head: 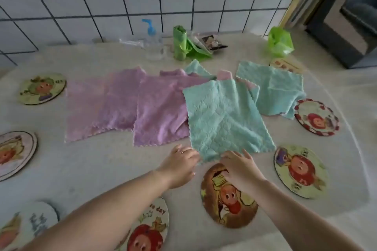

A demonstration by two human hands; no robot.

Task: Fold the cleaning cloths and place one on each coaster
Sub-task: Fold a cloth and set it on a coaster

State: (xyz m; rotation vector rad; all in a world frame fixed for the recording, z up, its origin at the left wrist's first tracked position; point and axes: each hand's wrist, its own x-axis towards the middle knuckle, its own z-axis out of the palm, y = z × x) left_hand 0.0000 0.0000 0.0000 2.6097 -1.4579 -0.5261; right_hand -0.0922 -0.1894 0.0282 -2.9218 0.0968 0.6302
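Several cleaning cloths lie spread flat in the middle of the counter: two purple ones [106,106] on the left, a teal cloth [224,118] on top in the middle, another teal cloth [275,87] to the right. My left hand [179,166] pinches the near left corner of the middle teal cloth. My right hand [240,167] rests on its near edge, above a brown coaster [230,208]. Round cartoon coasters ring the cloths, among them a green one [299,171] at right and a red-rimmed one [317,117].
More coasters lie at the left [41,88], [14,154] and near edge [149,228]. At the back stand a blue-capped pump bottle [151,36], a green bag roll [179,43], a green plastic bag [280,42] and a tiled wall. The counter curves away at right.
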